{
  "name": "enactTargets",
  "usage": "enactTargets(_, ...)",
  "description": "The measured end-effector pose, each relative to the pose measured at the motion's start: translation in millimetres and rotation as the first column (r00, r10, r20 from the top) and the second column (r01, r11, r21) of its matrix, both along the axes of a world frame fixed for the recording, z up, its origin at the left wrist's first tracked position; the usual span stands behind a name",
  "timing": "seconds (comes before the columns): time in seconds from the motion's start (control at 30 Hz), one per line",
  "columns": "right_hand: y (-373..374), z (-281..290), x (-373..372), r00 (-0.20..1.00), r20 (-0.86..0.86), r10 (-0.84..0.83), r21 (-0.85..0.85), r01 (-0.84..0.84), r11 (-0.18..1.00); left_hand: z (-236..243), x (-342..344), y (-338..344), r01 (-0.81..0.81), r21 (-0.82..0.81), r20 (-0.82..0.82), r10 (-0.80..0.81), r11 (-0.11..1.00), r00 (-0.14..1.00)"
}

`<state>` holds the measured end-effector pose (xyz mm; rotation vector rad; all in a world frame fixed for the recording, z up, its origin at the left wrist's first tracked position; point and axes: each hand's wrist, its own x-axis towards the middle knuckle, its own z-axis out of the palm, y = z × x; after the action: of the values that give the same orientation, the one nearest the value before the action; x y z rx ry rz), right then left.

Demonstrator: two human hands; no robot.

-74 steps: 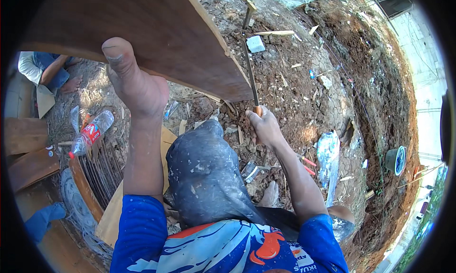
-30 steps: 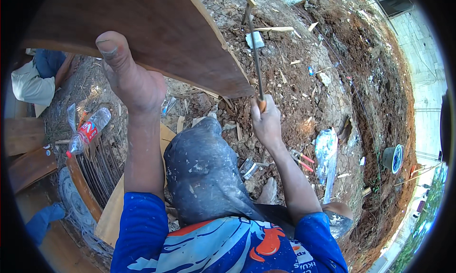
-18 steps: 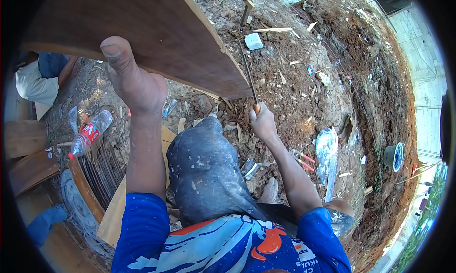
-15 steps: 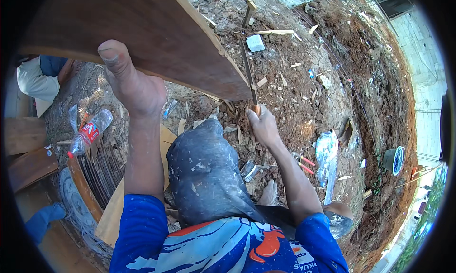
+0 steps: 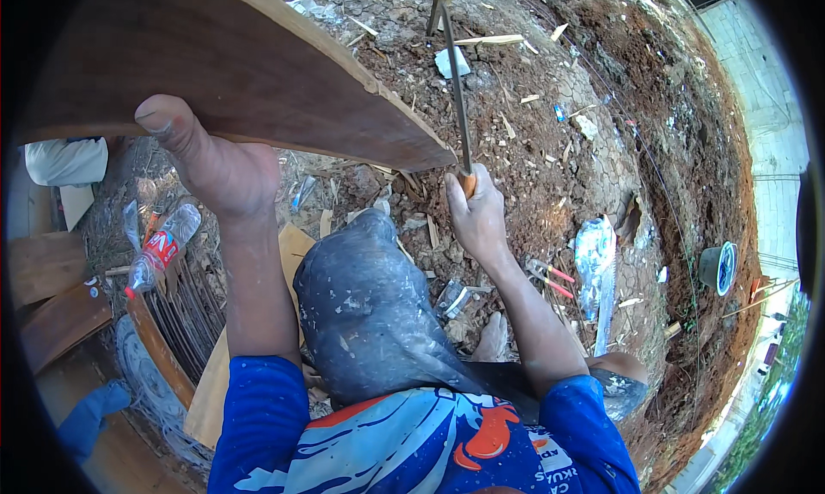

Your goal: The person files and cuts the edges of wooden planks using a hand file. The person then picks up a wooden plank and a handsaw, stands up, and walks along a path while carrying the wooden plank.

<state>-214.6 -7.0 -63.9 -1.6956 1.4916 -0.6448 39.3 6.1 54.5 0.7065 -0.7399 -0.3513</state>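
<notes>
On soil (image 5: 537,193), wood scraps (image 5: 494,40): cutting seems partly done, remainder unclear. Our right hand (image 5: 479,217) grips 1 bladed tool (image 5: 460,98); left hand (image 5: 215,163) (fingers hidden, closure unclear) at board (image 5: 232,73).

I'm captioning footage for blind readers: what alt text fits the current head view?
A person's left hand holds a wide brown wooden board by its near edge, while the right hand grips a dark metal blade with an orange wooden handle beside the board's end. Below are littered brown soil, a red-labelled clear plastic bottle and a red-handled hand tool.
</notes>
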Motion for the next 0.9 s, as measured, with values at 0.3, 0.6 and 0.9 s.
enactTargets(0.3, -20, -24, -39, 0.657, 0.664, -0.357, 0.622, -0.221, 0.751, -6, 34, -7, 0.058, 0.047, -0.031, -0.056, 0.997, 0.998)
enactTargets(0.6, -5, 15, -56, 0.02, 0.92, -0.391, 0.25, -0.8, 0.546, -41, 88, 13, 0.147, 0.077, -0.107, -0.139, 0.986, 0.985)
enactTargets(0.9, 15, 66, -55, -0.108, 0.916, -0.386, 0.112, -0.856, 0.505, -33, 73, 27, 0.046, 0.067, -0.119, -0.038, 0.997, 0.992)
